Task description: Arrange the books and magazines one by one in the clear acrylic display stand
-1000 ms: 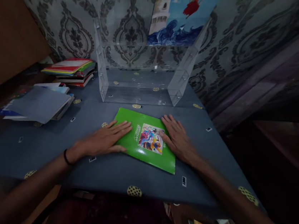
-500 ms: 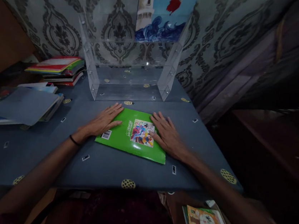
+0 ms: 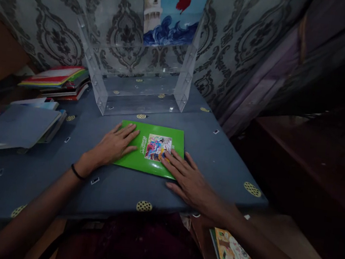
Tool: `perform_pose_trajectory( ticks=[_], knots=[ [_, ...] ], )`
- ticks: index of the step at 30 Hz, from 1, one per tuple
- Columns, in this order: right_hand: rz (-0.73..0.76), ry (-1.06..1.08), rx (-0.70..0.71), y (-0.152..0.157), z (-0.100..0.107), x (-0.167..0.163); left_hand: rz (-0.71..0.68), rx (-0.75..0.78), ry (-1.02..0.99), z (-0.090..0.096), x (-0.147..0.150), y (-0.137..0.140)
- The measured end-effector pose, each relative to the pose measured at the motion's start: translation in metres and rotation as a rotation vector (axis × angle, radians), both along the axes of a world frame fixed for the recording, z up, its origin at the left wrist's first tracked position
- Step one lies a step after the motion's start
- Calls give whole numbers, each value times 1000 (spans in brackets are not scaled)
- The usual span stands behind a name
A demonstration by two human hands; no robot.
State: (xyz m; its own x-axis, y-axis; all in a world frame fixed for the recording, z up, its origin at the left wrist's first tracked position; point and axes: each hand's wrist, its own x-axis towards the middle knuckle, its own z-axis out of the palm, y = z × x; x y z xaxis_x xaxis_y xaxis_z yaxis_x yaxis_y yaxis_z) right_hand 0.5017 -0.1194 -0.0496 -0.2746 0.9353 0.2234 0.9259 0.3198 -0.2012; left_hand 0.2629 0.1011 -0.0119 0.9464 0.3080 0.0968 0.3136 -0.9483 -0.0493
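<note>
A thin green book [image 3: 136, 158] with a small colourful picture on its cover lies flat on the table before me. My left hand [image 3: 116, 144] rests palm down over its left end, fingers stretched out. Across the lower right corner lies my right hand [image 3: 187, 179], its fingers spread, their tips on the cover picture and the thumb off the near edge on the tablecloth. Neither hand grips anything. The left end of the book is partly hidden under my fingers.
Behind the book stands a clear acrylic rack [image 3: 140, 105], with a sea-and-tower picture [image 3: 173, 15] above. To the left are a pile of books [image 3: 56, 79] and another stack [image 3: 17, 124]. An orange-covered book [image 3: 233, 253] lies below the table's front edge [image 3: 166, 208].
My right hand has slid from the book's right edge down to its near right corner. My left hand now covers more of the left end. The view has shifted slightly right.
</note>
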Motion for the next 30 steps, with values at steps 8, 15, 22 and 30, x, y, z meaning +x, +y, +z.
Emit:
perform_pose_trajectory(
  ticks=[8,15,22,30],
  knots=[
    [-29,131,-19,-8,5,-5,-165,8,44,-1,3,-54],
    [-2,183,26,-8,-2,3,-251,354,-13,-6,5,-67],
    [40,346,78,8,-16,37,-297,459,-99,-15,12,-69],
    [65,708,112,61,-3,78,-175,255,-300,8,15,-61]
  ],
)
